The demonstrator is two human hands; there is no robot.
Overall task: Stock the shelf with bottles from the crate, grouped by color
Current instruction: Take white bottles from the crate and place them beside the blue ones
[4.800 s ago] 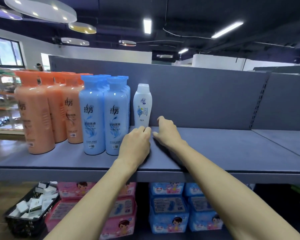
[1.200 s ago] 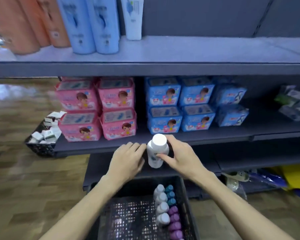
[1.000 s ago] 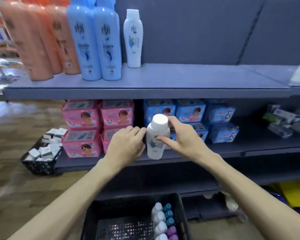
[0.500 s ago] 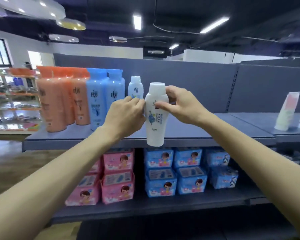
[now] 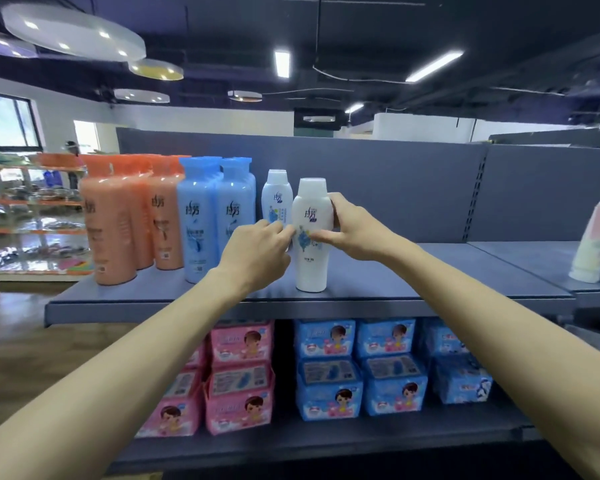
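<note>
On the grey shelf (image 5: 378, 289), right hand (image 5: 352, 228) grips the white bottle (image 5: 310, 237); left hand (image 5: 257, 251) pinches its side.

Grey-blue shelf (image 5: 378, 271). Orange bottles (image 5: 113, 223) on the left, then light blue bottles (image 5: 201, 220) with darker blue swirl prints. Two white bottles: front white bottle (image 5: 310, 237) with a blue floral splash, rear white bottle (image 5: 274, 199) much the same. Below, pink packs (image 5: 239, 375) and blue packs (image 5: 329, 368) with cartoon kids.
</note>
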